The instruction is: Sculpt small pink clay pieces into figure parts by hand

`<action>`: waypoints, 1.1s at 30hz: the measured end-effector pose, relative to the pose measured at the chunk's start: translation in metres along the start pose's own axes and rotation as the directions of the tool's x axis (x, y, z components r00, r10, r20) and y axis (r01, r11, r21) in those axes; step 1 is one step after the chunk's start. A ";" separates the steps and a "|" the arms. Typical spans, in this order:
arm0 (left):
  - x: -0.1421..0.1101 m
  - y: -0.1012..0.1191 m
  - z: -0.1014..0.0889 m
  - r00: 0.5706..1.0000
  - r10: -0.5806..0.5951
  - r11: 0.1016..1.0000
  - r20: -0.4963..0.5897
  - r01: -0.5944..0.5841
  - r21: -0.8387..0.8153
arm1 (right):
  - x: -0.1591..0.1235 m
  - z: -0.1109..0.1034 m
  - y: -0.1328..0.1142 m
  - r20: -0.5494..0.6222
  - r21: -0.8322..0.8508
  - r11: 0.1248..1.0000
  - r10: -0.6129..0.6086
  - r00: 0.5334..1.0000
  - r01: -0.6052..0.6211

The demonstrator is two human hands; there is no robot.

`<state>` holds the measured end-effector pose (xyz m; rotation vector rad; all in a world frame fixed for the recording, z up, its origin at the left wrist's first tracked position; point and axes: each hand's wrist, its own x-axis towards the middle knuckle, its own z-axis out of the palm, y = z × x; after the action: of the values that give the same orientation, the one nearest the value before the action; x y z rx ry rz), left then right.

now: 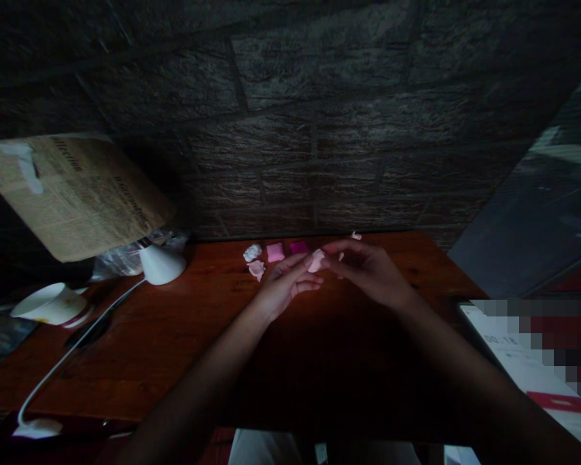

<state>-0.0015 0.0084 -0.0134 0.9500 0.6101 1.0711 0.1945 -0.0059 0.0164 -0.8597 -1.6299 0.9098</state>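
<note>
Pinching a pink lump (315, 261), both hands (281, 285) (375, 270) curl half-closed — contents of white bowl (53, 305) unclear.

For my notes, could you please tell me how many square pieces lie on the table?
2: a pink square and, to its right, a magenta square, both beyond the left hand. More may be hidden.

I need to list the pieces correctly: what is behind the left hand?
Behind the left hand, a pink square and a magenta square show on the table. The hand seems to hide the magenta square's near edge; anything beneath the hand cannot be seen.
</note>
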 end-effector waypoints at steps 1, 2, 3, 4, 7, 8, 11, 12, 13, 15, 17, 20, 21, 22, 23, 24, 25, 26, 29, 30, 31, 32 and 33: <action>0.000 0.000 0.000 1.000 -0.001 1.000 -0.006 0.001 0.008 | 0.000 0.000 0.000 -0.039 -0.021 1.000 -0.018 0.999 0.017; 0.001 0.001 0.000 1.000 -0.002 1.000 -0.010 0.002 0.016 | 0.000 0.000 -0.001 -0.056 -0.042 0.999 -0.023 0.998 0.021; 0.001 0.001 0.000 1.000 -0.003 1.000 -0.012 0.003 0.025 | 0.000 0.000 -0.002 -0.052 -0.061 0.998 -0.021 0.998 0.018; 0.001 0.001 0.000 1.000 -0.004 0.999 -0.011 0.004 0.035 | 0.000 0.000 -0.003 -0.028 -0.078 0.997 -0.011 1.000 0.009; 0.001 0.000 0.001 1.000 0.000 0.998 -0.003 0.001 0.062 | -0.002 0.001 -0.004 0.076 -0.120 0.993 0.029 0.997 -0.020; 0.000 -0.001 0.002 1.000 -0.001 0.997 0.002 0.001 0.074 | -0.003 0.002 -0.004 0.104 -0.126 0.992 0.039 0.994 -0.026; -0.001 -0.002 0.004 1.000 0.002 0.994 0.006 -0.003 0.112 | -0.004 0.004 -0.003 0.169 -0.101 0.994 0.053 0.984 -0.036; -0.001 -0.002 0.005 1.000 0.005 0.992 0.000 -0.005 0.127 | -0.004 0.005 -0.002 0.186 -0.087 0.996 0.052 0.981 -0.037; -0.002 -0.002 0.006 1.000 0.009 0.990 -0.008 -0.008 0.142 | -0.004 0.005 -0.002 0.198 -0.076 0.996 0.051 0.979 -0.037; -0.002 -0.002 0.006 1.000 0.014 0.985 -0.024 -0.010 0.172 | -0.004 0.005 -0.003 0.215 -0.077 0.996 0.049 0.975 -0.033; -0.002 -0.002 0.006 0.999 0.019 0.981 -0.031 -0.013 0.193 | -0.004 0.004 -0.004 0.223 -0.093 0.995 0.051 0.973 -0.031; -0.002 -0.002 0.006 0.999 0.033 0.976 -0.032 -0.025 0.217 | -0.004 0.005 -0.005 0.234 -0.091 0.995 0.060 0.970 -0.039; -0.002 -0.003 0.006 0.998 0.041 0.974 -0.038 -0.031 0.226 | -0.004 0.005 -0.005 0.241 -0.084 0.995 0.073 0.968 -0.054; -0.002 -0.003 0.006 0.998 0.049 0.971 -0.044 -0.037 0.236 | -0.004 0.006 -0.005 0.246 -0.074 0.995 0.088 0.965 -0.071; -0.002 -0.003 0.006 0.997 0.056 0.968 -0.051 -0.042 0.248 | -0.004 0.007 -0.004 0.249 -0.064 0.994 0.103 0.963 -0.090; -0.002 -0.003 0.006 0.996 0.064 0.964 -0.055 -0.047 0.260 | -0.004 0.008 -0.004 0.251 -0.053 0.993 0.116 0.961 -0.106; -0.002 -0.004 0.006 0.996 0.069 0.960 -0.056 -0.051 0.274 | -0.004 0.008 -0.004 0.249 -0.042 0.992 0.122 0.961 -0.115; -0.002 -0.004 0.006 0.996 0.075 0.956 -0.053 -0.056 0.287 | -0.004 0.009 -0.004 0.248 -0.031 0.992 0.123 0.961 -0.119; -0.002 -0.005 0.007 0.996 0.084 0.948 -0.041 -0.067 0.312 | -0.004 0.008 -0.006 0.262 -0.008 0.990 0.136 0.956 -0.138; -0.002 -0.005 0.007 0.996 0.086 0.946 -0.038 -0.070 0.317 | -0.004 0.007 -0.007 0.266 -0.002 0.988 0.150 0.952 -0.155; -0.002 -0.005 0.007 0.996 0.086 0.944 -0.035 -0.071 0.321 | -0.004 0.007 -0.007 0.271 0.002 0.984 0.172 0.947 -0.179; -0.002 -0.006 0.007 0.996 0.087 0.943 -0.033 -0.072 0.324 | -0.004 0.007 -0.007 0.274 0.005 0.978 0.198 0.941 -0.208; -0.002 -0.006 0.007 0.995 0.089 0.943 -0.032 -0.074 0.326 | -0.005 0.007 -0.007 0.275 0.005 0.971 0.228 0.934 -0.239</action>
<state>0.0062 0.0036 -0.0154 1.2480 0.8084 1.0878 0.1879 -0.0140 0.0193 -0.9478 -1.7611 1.2688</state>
